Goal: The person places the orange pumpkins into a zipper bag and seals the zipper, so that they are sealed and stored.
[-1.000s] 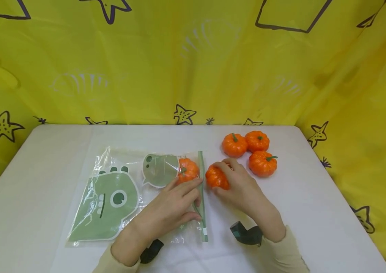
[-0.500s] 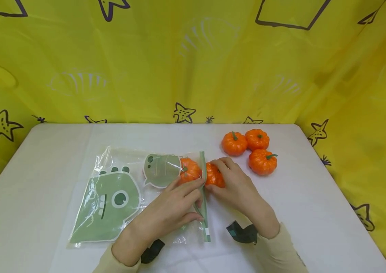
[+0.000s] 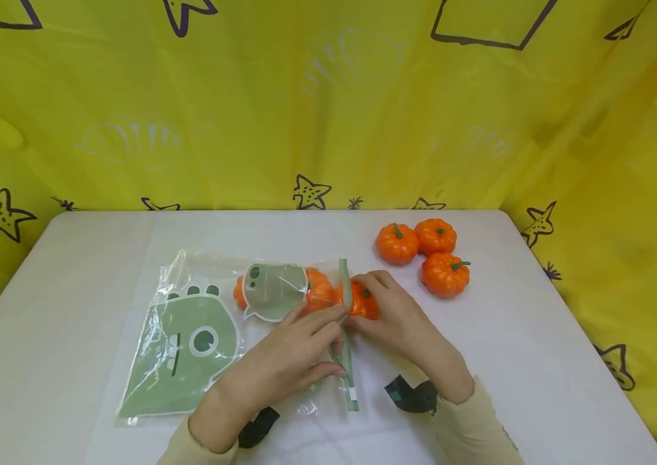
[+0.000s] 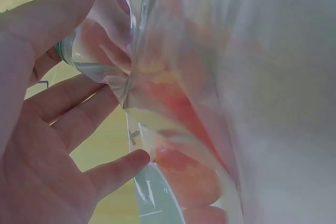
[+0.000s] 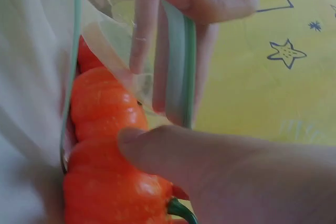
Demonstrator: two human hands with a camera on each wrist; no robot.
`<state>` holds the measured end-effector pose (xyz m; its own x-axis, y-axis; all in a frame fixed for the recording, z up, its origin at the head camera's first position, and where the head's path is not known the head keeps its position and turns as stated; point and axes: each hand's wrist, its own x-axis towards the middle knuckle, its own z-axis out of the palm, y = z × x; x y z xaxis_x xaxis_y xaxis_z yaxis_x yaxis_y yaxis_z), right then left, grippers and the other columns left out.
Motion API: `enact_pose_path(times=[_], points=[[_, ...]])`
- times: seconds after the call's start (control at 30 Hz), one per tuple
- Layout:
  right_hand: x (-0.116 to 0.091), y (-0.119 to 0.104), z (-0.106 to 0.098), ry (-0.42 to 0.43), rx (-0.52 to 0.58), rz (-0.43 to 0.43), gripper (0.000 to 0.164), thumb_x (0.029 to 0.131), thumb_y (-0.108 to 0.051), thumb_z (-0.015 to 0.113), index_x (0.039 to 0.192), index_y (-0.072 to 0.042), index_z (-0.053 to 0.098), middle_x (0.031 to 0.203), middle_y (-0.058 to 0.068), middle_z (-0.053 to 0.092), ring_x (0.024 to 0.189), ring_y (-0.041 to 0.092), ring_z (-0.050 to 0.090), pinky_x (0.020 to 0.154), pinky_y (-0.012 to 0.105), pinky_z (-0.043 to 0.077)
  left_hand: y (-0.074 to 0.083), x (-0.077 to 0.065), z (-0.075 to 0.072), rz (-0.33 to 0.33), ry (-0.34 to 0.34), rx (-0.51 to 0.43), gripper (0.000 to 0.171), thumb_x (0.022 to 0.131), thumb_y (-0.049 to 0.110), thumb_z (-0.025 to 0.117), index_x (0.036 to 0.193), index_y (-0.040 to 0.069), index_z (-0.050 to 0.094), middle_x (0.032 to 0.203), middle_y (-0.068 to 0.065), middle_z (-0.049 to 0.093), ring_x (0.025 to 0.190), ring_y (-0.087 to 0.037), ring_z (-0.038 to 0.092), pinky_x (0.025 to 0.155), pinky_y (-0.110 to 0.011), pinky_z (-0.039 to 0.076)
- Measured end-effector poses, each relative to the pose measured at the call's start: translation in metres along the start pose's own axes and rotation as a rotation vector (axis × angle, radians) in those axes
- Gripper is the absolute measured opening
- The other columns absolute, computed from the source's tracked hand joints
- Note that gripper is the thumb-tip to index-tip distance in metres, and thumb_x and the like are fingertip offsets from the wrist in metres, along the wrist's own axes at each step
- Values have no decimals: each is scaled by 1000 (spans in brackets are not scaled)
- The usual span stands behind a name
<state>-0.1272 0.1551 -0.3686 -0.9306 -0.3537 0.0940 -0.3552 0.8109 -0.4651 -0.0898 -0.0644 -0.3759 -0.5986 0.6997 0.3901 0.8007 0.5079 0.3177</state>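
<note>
an orange pumpkin [image 3: 365,305] lies partly inside a green-printed clear bag [image 3: 200,355].

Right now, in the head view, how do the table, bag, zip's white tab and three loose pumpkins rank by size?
Largest to smallest:
table
bag
left pumpkin, back pumpkin, front pumpkin: too alike to rank
white tab

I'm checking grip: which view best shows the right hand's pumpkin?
The right wrist: the pumpkin looms large, its green stem visible. Head shows it smaller, partly behind the right hand; left wrist shows blurred orange, not certainly it.
</note>
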Motion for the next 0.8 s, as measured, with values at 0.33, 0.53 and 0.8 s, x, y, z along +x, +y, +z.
enact_pose_path(times=[0.33, 0.53, 0.8], points=[[2, 2, -2, -50, 94, 8, 65, 80, -16, 79, 138, -4, 52, 132, 12, 60, 117, 29, 60, 102, 47, 50, 0, 2, -1, 13, 5, -1, 31, 81, 38, 78, 93, 19, 57, 144, -10, 56, 132, -22, 55, 112, -61, 36], [9, 2, 6, -14, 239, 38, 66, 80, -7, 77, 136, 5, 45, 131, 19, 60, 120, 31, 61, 100, 44, 53, 0, 2, -1, 22, 16, 9, 31, 81, 36, 79, 93, 18, 56, 143, -9, 56, 131, -22, 56, 112, -61, 36], [8, 4, 6, -77, 281, 71, 65, 84, -18, 79, 136, 3, 47, 134, 18, 60, 124, 31, 60, 101, 44, 51, 0, 1, -1, 15, 10, 28, 31, 82, 37, 78, 94, 18, 56, 143, -10, 56, 133, -22, 55, 112, -60, 36]])
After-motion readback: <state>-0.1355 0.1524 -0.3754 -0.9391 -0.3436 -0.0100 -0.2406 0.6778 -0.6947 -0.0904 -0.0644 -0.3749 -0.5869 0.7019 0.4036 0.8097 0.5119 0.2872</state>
